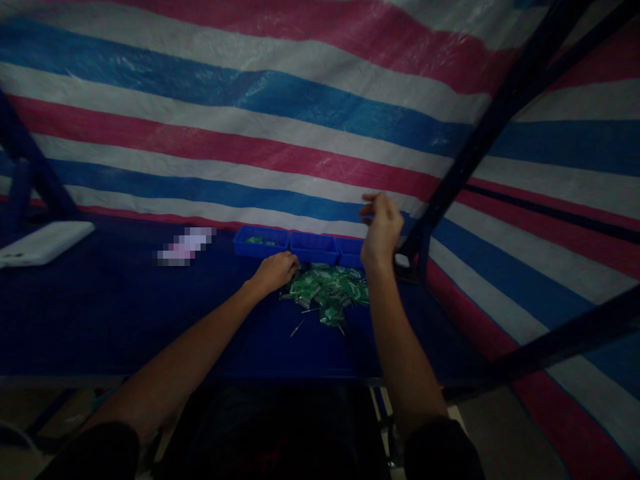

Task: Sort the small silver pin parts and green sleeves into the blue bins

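A pile of small clear packets with green parts or print (327,287) lies on the dark blue table, mixed with thin metal pieces like screws or pins. My left hand (279,269) is at the pile's left edge with its fingers curled down together; what they pinch, if anything, is hidden. My right hand (384,227) is raised above the pile's right side, in front of the right blue bin (349,252). Its fingers are loosely bent and apart, and nothing shows in them. Two loose metal pins (297,328) lie in front of the pile.
Behind the pile stand a left blue bin (261,249) with some green pieces and a middle blue bin (314,248). A white flat case (47,241) and a blurred-out item (185,245) lie leftward. Dark metal posts (465,153) and striped sheeting (250,140) enclose the table (125,313).
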Demonstrator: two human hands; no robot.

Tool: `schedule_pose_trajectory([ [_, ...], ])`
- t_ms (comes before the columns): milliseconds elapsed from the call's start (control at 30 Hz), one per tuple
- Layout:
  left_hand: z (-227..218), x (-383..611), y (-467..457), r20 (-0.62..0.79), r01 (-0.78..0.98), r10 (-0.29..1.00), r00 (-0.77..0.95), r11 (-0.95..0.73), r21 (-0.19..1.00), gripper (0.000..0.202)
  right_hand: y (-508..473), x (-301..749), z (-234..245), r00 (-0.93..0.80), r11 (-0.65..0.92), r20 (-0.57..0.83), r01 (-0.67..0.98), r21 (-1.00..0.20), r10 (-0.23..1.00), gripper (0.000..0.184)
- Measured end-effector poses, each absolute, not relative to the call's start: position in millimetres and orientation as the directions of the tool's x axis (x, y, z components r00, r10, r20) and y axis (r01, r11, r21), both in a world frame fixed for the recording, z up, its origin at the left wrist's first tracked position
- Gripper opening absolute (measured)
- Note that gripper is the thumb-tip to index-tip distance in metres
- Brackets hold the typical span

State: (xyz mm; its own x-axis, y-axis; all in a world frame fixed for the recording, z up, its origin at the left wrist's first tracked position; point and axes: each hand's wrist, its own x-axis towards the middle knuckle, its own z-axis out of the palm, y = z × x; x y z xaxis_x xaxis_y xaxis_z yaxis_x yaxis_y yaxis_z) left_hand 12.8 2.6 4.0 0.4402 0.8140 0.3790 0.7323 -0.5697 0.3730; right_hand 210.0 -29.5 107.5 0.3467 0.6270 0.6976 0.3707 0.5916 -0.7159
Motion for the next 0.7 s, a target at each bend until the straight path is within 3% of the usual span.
schedule_pose_trajectory([
  [100, 10.2, 5.4, -1.3, 0.474, 0.690, 0.811, 0.342, -0.560, 0.459, 0.014, -33.7, 180.2, 66.6, 0.371, 0.472, 0.574, 0.333, -0.816, 0.730, 0.040],
  [233, 22.5, 5.1, -12.2, 0.695, 0.617, 0.700, 0.163, -0.622, 0.482, 0.017, -39.6, 148.5, 26.8, 0.169, 0.439, 0.525, 0.373, -0.818, 0.834, 0.040],
  [400, 24.1, 13.5, -25.7, 0.701, 0.587, 0.621, 0.351, -0.729, 0.352, 0.019, -32.8, 148.3, 20.2, 0.142, 0.336, 0.373, 0.233, -0.913, 0.917, 0.041],
  [533, 18.9, 15.9, -26.4, 0.681, 0.548, 0.600, 0.420, -0.766, 0.337, 0.019, -25.1, 156.2, 17.2, 0.129, 0.289, 0.292, 0.048, -0.956, 0.948, 0.026],
  [600, 17.7, 16.4, -24.0, 0.661, 0.493, 0.630, 0.409, -0.761, 0.420, 0.018, -23.7, 157.2, 14.9, 0.181, 0.319, 0.330, 0.084, -0.944, 0.927, 0.019],
  [700, 17.0, 16.8, -18.1, 0.514, 0.357, 0.776, 0.366, -0.627, 0.692, 0.023, -25.8, 156.2, 14.0, 0.182, 0.452, 0.501, 0.256, -0.855, 0.846, 0.014],
])
